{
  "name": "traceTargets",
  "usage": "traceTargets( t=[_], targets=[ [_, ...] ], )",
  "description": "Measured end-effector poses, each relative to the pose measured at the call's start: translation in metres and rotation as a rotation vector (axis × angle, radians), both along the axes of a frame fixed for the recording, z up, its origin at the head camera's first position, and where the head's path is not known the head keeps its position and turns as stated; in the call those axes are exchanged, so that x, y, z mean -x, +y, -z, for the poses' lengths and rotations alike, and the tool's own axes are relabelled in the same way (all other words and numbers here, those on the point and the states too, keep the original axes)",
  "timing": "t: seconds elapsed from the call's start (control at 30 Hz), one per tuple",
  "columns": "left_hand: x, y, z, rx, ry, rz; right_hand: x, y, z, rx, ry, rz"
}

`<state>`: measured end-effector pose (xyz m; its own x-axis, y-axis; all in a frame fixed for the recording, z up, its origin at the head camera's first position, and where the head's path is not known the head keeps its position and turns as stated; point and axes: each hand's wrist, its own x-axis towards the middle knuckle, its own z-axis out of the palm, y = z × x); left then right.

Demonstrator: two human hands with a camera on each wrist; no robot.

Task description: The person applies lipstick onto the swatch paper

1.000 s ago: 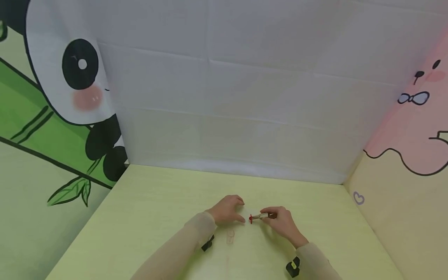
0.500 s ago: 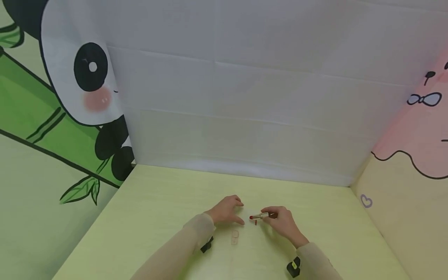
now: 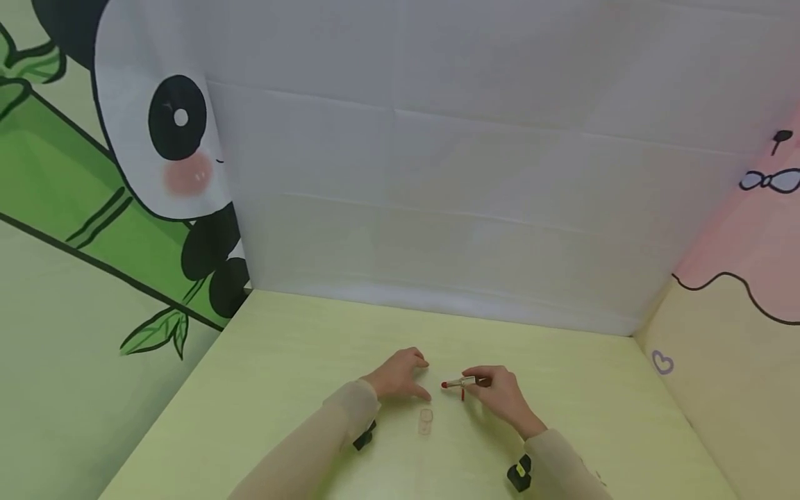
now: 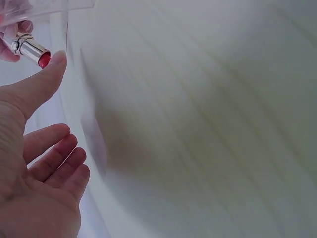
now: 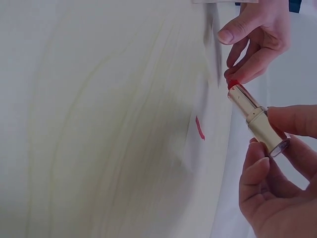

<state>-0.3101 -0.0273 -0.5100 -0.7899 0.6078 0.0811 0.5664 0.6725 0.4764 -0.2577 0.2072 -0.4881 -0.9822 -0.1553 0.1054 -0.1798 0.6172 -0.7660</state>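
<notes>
My right hand [image 3: 500,396] pinches a lipstick [image 5: 252,111] by its gold base between thumb and fingers. Its red tip points left, toward my other hand. Beneath the lipstick, a short red streak [image 5: 200,128] marks a pale, thin sheet [image 5: 192,148] on the table. My left hand [image 3: 396,375] is held at the sheet's left side, thumb and fingers spread apart with nothing between them. In the left wrist view the lipstick tip overlaps the left thumb [image 4: 47,82]. A clear plastic piece [image 3: 426,421], perhaps the cap, lies on the near side of the hands.
The pale yellow table [image 3: 325,333] runs back to a white sheet wall [image 3: 437,208]. Side walls carry a panda [image 3: 178,118] print on the left and a pink figure [image 3: 750,243] on the right. Black devices [image 3: 519,473] sit at both wrists.
The lipstick tip has come off the red streak and moved left of it, leaving the streak visible under the lipstick. My left hand stays spread. The head view has turned slightly left.
</notes>
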Motion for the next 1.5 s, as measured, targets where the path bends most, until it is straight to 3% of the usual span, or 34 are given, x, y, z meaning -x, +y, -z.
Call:
traceTargets(
  t=[0.4, 0.83, 1.5],
  targets=[
    [0.001, -0.016, 0.001, 0.017, 0.008, -0.017, 0.005, -0.017, 0.003, -0.001, 0.018, -0.032],
    [0.0, -0.025, 0.014, 0.04, 0.04, -0.036, 0.006, -0.022, 0.008, -0.007, 0.027, -0.049],
    [-0.002, -0.04, 0.015, 0.063, 0.037, -0.088, 0.014, -0.043, 0.01, -0.038, 0.077, -0.034]
  ],
)
